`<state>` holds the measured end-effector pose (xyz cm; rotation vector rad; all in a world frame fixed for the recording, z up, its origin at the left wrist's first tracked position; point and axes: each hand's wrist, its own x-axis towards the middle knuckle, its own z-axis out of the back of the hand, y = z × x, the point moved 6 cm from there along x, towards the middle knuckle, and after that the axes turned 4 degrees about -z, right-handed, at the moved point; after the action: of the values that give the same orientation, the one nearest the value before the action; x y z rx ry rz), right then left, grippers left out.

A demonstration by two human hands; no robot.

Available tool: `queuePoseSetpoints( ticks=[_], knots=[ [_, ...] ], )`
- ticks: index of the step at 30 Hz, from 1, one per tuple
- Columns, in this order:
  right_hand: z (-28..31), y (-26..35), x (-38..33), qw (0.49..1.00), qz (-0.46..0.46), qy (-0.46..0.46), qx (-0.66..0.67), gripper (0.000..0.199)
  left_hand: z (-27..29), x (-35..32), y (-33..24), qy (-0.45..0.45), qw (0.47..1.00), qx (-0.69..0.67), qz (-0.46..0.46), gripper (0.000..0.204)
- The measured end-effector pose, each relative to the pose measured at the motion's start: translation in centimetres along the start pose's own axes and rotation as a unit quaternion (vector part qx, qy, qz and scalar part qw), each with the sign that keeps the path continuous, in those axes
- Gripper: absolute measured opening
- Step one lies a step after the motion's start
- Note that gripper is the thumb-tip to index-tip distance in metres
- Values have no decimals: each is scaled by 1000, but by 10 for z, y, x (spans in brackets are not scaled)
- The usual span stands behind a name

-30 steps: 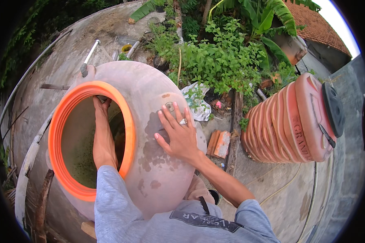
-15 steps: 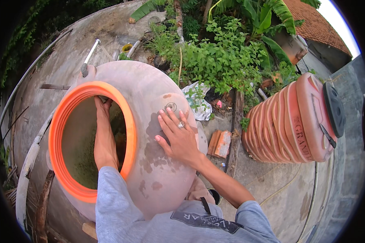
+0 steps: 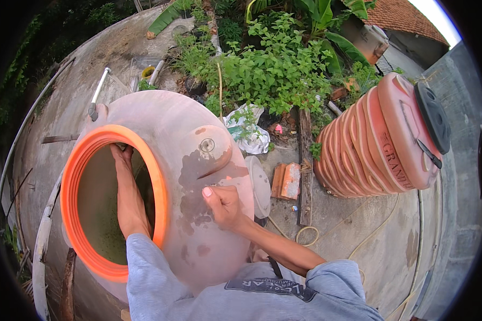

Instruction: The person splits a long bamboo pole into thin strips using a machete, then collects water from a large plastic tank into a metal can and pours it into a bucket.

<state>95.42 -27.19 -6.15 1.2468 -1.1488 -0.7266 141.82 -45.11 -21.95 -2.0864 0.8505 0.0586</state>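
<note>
My left arm reaches down through the round orange-rimmed opening (image 3: 160,187) of a large pale pinkish water tank (image 3: 150,104). Inside, my left hand (image 3: 123,152) is up against the far side of the opening, its fingers hidden beneath the rim. Greenish-brown dirt marks the tank's inside. On the domed top, my right hand (image 3: 223,206) rests as a fist with the thumb sticking out, and nothing shows in it. Dark wet patches (image 3: 194,184) spread over the surface beside that hand. A small round fitting (image 3: 206,145) sits just beyond it.
To the right lies a ribbed orange tank (image 3: 353,144) with a black lid (image 3: 432,119). Bricks (image 3: 286,181), a wooden beam (image 3: 305,192) and a white plastic sack (image 3: 249,131) lie between the tanks. A thin hose (image 3: 308,235) curls on the concrete. Leafy plants (image 3: 284,67) grow beyond.
My right hand has gone from flat with spread fingers to a fist, drawn slightly nearer to me. My left arm stays inside the tank. The whole view has shifted a little.
</note>
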Motion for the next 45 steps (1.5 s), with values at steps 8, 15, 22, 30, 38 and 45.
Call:
queuePoseSetpoints(
  ticks=[8, 15, 22, 30, 38, 45],
  knots=[
    [-5, 7, -10, 998, 18, 2, 59, 45, 12, -9, 3, -6, 1000, 2, 5, 47],
    [-9, 1, -5, 999, 13, 27, 34, 46, 28, -21, 6, -17, 1000, -9, 11, 46],
    [-18, 23, -10, 994, 30, 72, 73, 45, 36, -46, 18, -33, 999, -19, 20, 45],
    [-15, 0, -1, 998, 9, 49, -34, 45, 25, -65, 19, -46, 998, -22, 24, 44],
    [-15, -2, 0, 999, 2, 54, -3, 43, 95, -37, 8, -37, 991, 99, 84, 74],
    [-12, -5, 0, 999, -5, 50, 11, 44, 108, -102, -42, 52, 957, 243, 149, 89]
  ],
)
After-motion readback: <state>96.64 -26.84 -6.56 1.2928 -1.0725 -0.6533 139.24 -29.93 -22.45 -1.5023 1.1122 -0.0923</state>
